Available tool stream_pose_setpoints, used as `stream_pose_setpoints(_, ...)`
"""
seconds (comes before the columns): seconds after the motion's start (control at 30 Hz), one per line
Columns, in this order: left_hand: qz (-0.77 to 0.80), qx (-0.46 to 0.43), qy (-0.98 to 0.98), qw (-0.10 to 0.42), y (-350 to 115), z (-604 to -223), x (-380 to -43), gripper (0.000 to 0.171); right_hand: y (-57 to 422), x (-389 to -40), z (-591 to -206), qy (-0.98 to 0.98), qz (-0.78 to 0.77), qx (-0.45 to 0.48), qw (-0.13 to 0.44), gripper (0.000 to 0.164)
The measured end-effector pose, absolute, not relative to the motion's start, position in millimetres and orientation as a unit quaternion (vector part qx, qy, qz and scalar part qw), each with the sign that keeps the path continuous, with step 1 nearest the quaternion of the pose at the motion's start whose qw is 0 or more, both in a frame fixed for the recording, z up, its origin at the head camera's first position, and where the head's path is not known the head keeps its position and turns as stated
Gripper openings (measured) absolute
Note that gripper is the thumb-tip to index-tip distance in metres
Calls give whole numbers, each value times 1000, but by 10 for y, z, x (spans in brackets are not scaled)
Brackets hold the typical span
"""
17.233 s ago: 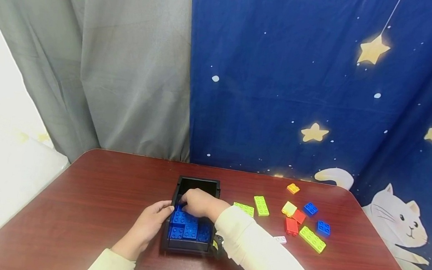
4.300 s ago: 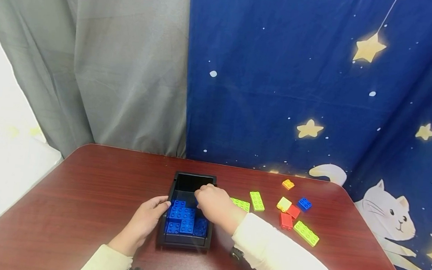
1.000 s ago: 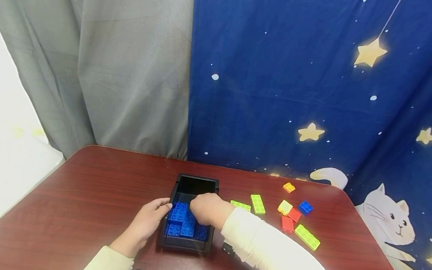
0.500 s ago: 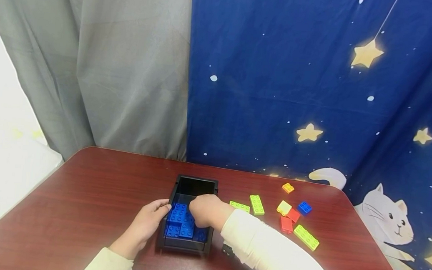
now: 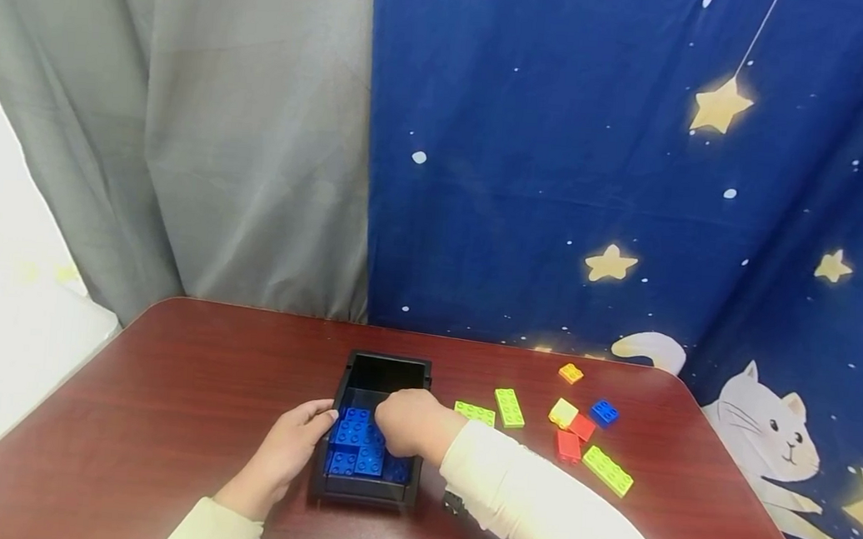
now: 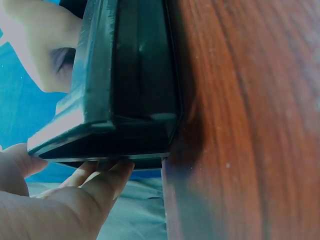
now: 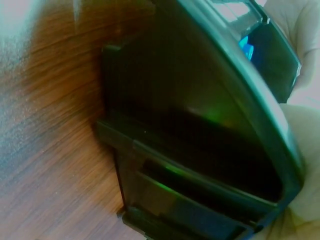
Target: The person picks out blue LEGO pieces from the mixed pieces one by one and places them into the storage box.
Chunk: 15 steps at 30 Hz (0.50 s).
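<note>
A black open bin (image 5: 365,490) stands on the table with several blue studded toy bricks (image 5: 346,462) laid over its near half. My left hand (image 5: 285,447) grips the bin's left wall, thumb at the rim. In the left wrist view its fingers (image 6: 107,185) reach round the bin's end wall (image 6: 145,65). My right hand (image 5: 411,423) is bent down inside the bin, knuckles up, over the right side of the blue bricks. The back of the hand hides its fingertips, so I cannot tell whether they hold a brick. The bin's outer wall (image 7: 175,100) fills the right wrist view.
Right of the bin lie lime bricks (image 5: 509,408), a yellow brick (image 5: 563,413), red bricks (image 5: 568,447), a blue brick (image 5: 604,413) and an orange brick (image 5: 570,374). A long lime brick (image 5: 608,471) lies nearest the right sleeve. Curtains (image 5: 260,141) hang behind the table.
Since the oldest frame, one of two loose blue bricks has left the table's right side. My right hand has lowered into the bin since 4.3 seconds ago, then stays nearly still. The left keeps its grip.
</note>
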<state>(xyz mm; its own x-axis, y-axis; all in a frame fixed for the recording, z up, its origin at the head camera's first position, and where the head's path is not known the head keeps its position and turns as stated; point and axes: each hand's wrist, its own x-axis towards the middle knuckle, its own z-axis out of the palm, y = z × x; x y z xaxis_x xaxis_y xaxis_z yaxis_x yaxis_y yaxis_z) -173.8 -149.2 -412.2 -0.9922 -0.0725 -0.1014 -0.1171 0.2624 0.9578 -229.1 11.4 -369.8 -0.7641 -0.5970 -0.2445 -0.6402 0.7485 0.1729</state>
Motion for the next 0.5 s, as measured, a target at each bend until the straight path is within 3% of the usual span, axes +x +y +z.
stream_pose_setpoints(0.33,600,-61,798,24,-1500,-4137,-1741,44,105,-2261,-3680,931,133,-330,80,14)
stream_pose_setpoints(0.5,606,-60,793,22,-1495,-4136,-1743,43,171,-2246,-3652,931,134,-339,22,14)
